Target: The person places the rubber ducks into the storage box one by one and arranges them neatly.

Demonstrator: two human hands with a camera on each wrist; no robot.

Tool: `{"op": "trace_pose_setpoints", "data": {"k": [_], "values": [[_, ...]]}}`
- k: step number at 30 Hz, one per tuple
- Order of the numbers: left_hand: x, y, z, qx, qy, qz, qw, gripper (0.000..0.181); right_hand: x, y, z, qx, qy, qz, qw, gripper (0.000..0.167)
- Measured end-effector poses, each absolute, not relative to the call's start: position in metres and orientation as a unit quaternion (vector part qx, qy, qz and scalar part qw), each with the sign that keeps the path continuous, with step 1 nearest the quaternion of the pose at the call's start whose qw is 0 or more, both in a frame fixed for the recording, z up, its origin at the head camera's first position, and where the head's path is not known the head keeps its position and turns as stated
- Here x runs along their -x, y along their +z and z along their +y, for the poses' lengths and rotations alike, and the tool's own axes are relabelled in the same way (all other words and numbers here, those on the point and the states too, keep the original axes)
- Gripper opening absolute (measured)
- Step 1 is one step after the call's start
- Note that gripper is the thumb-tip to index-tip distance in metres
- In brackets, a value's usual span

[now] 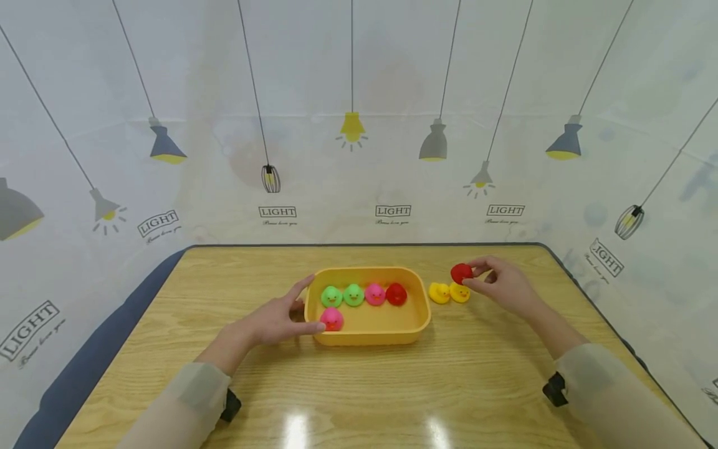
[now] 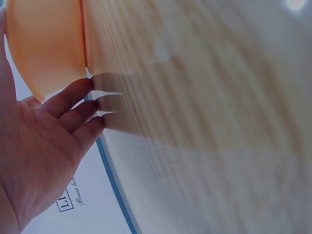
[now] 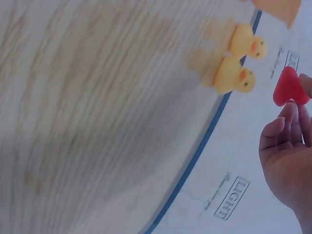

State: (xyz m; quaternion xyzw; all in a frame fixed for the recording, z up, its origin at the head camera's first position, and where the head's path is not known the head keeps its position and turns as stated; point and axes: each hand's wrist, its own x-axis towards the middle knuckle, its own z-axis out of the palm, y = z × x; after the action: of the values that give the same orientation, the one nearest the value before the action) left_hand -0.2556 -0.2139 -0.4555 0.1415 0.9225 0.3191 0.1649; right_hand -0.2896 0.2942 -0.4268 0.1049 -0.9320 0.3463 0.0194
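Note:
A yellow tray (image 1: 364, 338) stands mid-table holding two green toy ducks (image 1: 353, 295), two pink toy ducks (image 1: 332, 319) and one red toy duck (image 1: 396, 294). Around the tray's left end lies my left hand (image 1: 277, 318), its thumb over the front rim; in the left wrist view the fingers (image 2: 78, 117) extend beside the tray's wall. My right hand (image 1: 505, 287) pinches another red toy duck (image 1: 461, 273) above the table, right of the tray. Two yellow toy ducks (image 3: 236, 75) sit side by side below it.
The wooden table (image 1: 359, 380) has a dark edge at the back and sides. Behind it hangs a white curtain (image 1: 314, 81) printed with lamps. Dark bands with small black devices (image 1: 555, 390) sit at both wrists.

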Motion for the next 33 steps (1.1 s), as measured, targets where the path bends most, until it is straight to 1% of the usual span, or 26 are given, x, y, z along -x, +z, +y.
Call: {"op": "trace_pose_setpoints", "data": {"k": [6,17,23,33], "values": [[0.256,-0.458,-0.215,-0.144,0.317,0.923,0.162,0.118,0.282,-0.419,0.266,-0.139,0.368,-0.919,0.018,0.042],[0.256,-0.458,-0.215,-0.147,0.317,0.923,0.159,0.117,0.271,-0.416,0.211,-0.198,0.386,-0.901,0.018,0.038],[0.256,-0.457,-0.215,-0.146,0.317,0.923,0.160,0.117,0.267,-0.419,0.188,-0.231,0.391,-0.891,0.003,0.036],[0.257,-0.457,-0.214,-0.143,0.319,0.923,0.162,0.116,0.263,-0.424,0.152,-0.241,0.421,-0.873,-0.044,0.036]]}}
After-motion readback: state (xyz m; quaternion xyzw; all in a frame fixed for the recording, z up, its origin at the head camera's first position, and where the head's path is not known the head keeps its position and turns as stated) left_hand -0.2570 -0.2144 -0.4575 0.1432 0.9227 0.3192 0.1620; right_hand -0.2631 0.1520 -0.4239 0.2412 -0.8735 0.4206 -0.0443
